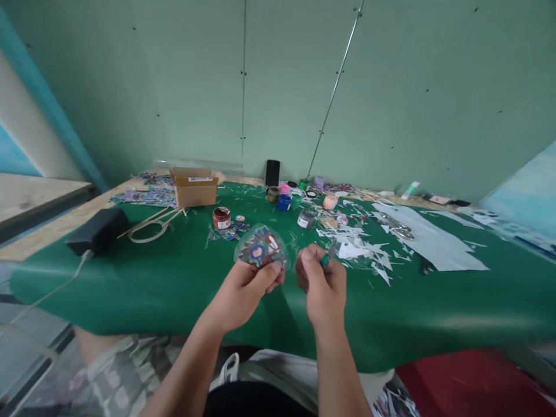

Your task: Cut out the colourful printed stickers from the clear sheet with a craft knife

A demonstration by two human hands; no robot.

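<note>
Piece in hand: a round, clear plastic disc with a busy red, blue and green pattern, held up above the green table cover, just in front of the chest.
Weight: looks very light, a thin sheet more than a solid thing.
Stiffness: I judge it springy and bendy; it seems to dome a little, so a hard squeeze would likely crease it.
Surface: glossy, so probably slick between bare fingers.
Where to hold: at the rim, pinched low on the near edge, which keeps the patterned face free.
Left hand: thumb and fingers closed on the disc's lower right edge, palm turned inward, forearm rising from the lap.
Right hand: curled shut around a small tool with a teal handle and thin grey tip, tip pointing up and away, just right of the disc and not touching it.
Gap between hands: narrow, knuckles nearly facing.
Nearby: a red-lidded small jar behind the disc, white paper scraps to the right, a brown cardboard box further back.
</note>
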